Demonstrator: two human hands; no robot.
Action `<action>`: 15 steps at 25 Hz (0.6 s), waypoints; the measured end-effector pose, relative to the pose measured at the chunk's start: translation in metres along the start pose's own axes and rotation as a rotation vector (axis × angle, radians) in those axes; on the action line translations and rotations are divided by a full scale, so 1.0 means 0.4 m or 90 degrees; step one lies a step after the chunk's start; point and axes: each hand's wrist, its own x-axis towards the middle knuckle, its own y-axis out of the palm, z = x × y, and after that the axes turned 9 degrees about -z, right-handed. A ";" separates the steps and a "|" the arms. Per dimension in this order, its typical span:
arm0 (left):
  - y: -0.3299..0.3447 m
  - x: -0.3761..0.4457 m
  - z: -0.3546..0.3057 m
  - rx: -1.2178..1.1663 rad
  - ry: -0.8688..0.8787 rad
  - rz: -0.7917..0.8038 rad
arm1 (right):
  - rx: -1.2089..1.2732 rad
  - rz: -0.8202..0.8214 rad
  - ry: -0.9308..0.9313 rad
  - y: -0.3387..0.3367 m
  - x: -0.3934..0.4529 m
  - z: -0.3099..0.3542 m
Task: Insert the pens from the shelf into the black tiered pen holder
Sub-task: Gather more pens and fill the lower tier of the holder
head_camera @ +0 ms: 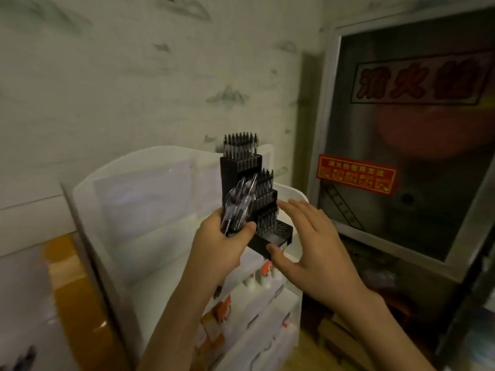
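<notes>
The black tiered pen holder (pixel 267 238) stands on top of a white shelf unit (pixel 150 236), its upper tiers packed with several upright pens. My left hand (pixel 219 245) grips a bundle of clear-barrelled pens (pixel 238 207), held tilted just in front of the holder's left side. My right hand (pixel 310 236) hovers at the holder's right side with fingers straight and spread. Its thumb lies near the holder's lowest front edge, whose holes look empty.
The white shelf unit has lower tiers holding small white bottles (pixel 263 277) and orange-labelled packs (pixel 223 309). A glass-fronted fire hose cabinet (pixel 401 129) with red signs fills the wall to the right. Brown boxes (pixel 72 290) stand at the left.
</notes>
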 end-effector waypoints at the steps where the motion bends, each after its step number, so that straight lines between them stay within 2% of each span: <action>1: 0.053 -0.001 0.001 -0.006 -0.007 0.010 | -0.007 0.008 0.007 -0.009 -0.004 -0.049; 7: 0.275 0.039 0.056 0.018 -0.046 0.048 | -0.009 0.053 0.052 0.025 -0.004 -0.268; 15: 0.453 0.198 0.208 0.048 -0.112 0.041 | 0.053 0.125 0.049 0.203 0.086 -0.480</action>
